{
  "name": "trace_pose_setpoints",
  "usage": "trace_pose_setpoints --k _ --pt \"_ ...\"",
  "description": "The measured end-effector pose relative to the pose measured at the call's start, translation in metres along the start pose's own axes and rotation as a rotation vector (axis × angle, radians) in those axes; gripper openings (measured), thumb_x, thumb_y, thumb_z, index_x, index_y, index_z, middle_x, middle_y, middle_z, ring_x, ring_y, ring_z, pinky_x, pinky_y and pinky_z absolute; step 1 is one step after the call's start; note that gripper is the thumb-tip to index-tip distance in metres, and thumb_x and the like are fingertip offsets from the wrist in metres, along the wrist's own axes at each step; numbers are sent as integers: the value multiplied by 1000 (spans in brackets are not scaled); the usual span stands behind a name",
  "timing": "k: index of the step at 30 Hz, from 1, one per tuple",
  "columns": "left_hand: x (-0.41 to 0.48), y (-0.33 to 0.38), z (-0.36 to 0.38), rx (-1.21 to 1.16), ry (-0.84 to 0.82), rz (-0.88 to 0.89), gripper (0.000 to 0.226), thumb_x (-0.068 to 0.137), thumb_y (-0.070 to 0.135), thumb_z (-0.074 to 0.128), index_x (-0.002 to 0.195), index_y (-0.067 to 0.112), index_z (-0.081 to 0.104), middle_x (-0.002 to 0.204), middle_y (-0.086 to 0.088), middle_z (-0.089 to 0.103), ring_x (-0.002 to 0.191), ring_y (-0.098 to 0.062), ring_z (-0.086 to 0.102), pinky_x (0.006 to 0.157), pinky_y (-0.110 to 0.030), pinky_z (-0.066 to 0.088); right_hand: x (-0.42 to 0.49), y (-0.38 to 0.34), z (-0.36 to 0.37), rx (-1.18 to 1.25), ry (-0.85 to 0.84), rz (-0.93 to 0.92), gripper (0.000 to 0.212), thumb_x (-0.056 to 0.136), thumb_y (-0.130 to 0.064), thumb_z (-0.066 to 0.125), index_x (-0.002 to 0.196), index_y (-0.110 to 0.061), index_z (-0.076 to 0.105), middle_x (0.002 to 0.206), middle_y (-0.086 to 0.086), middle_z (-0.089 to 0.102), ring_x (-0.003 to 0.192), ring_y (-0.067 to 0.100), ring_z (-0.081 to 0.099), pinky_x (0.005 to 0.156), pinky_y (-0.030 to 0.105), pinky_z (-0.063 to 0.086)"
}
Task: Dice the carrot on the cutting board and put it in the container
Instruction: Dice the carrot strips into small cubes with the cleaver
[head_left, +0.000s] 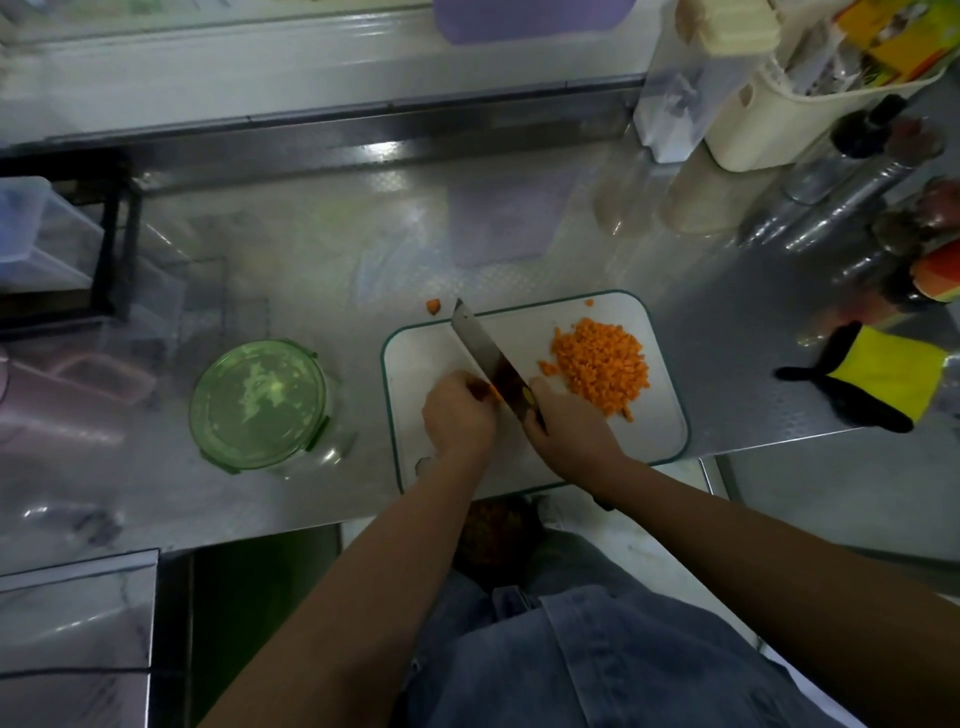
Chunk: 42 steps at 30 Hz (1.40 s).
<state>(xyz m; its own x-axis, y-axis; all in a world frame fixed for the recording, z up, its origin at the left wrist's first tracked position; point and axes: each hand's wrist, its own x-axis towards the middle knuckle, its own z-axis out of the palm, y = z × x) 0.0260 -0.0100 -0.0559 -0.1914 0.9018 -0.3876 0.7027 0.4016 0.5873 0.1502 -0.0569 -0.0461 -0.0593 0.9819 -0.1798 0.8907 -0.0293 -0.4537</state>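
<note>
A white cutting board (660, 415) with a green rim lies on the steel counter. A heap of diced carrot (600, 364) covers its right half. My left hand (457, 415) pinches a small remaining carrot piece (488, 391) against the board. My right hand (563, 431) grips the handle of a cleaver (480, 345), whose blade runs up and left beside the left fingers. A round glass container (260, 405) with a green clip lid stands left of the board, lid on.
A stray carrot bit (434, 306) lies on the counter beyond the board. Bottles and a cream caddy (769, 124) crowd the back right. A yellow and black cloth (878, 379) lies at the right. Plastic boxes (31, 234) stand at the far left.
</note>
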Motion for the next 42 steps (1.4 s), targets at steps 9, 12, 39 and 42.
trace_pose_setpoints --k 9,12,39,42 --pt "0 2 -2 -42 -7 -8 12 84 19 68 92 16 75 93 -6 73 87 -23 66 70 -25 44 2 -2 5 -11 -40 11 18 92 -15 47 104 -2 46 73 18 55 63 33 50 52 34 28" --pt "0 3 -4 -51 -17 -6 14 84 20 68 95 15 76 95 -7 73 88 -25 66 71 -26 44 3 -2 8 -32 -40 -1 18 91 -13 47 105 -1 47 74 19 56 65 36 54 52 34 29" --pt "8 4 -3 61 -54 -4 8 86 20 66 91 17 71 97 -6 71 89 -25 64 72 -30 45 16 -1 -23 156 -276 29 5 88 -16 52 89 -20 50 72 1 48 66 28 55 56 36 43" --pt "6 2 -6 105 -48 43 11 88 19 62 95 17 70 99 -5 70 92 -25 63 75 -31 47 12 7 -20 227 -151 22 31 86 -17 56 116 -14 54 77 4 55 62 19 49 56 31 40"
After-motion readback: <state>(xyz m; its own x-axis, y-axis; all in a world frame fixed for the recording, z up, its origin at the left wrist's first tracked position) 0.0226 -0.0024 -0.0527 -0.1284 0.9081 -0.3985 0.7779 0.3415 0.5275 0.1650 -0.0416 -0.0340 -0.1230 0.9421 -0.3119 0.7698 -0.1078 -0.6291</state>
